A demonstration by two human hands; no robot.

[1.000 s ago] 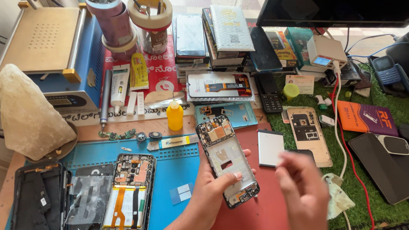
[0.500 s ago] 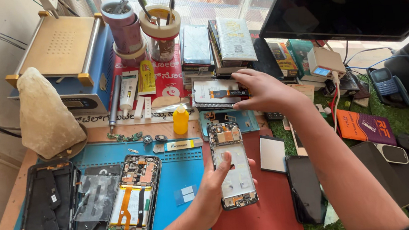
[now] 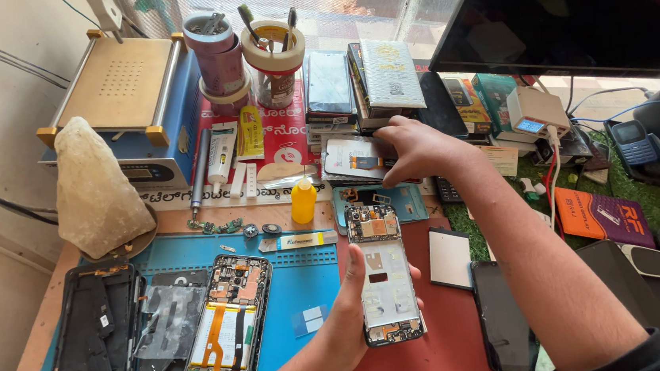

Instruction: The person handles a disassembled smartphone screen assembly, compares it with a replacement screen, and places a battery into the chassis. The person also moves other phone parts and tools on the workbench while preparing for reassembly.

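Right hand (image 3: 414, 148) farther onto phone stack (image 3: 359, 159)

You are at a phone repair bench, probably in a small shop or workshop. A blue silicone work mat (image 3: 276, 294) covers the table, with opened phones (image 3: 227, 326) lying on it, boards and flex cables bare. A blue heated screen-separator machine (image 3: 120, 100) stands at the back left beside cups of tools (image 3: 272, 55). Stacks of spare screens and boxed parts (image 3: 369, 86) line the window, glue tubes (image 3: 235, 142) lie below them, and a dark monitor (image 3: 569, 5) hangs at the right.
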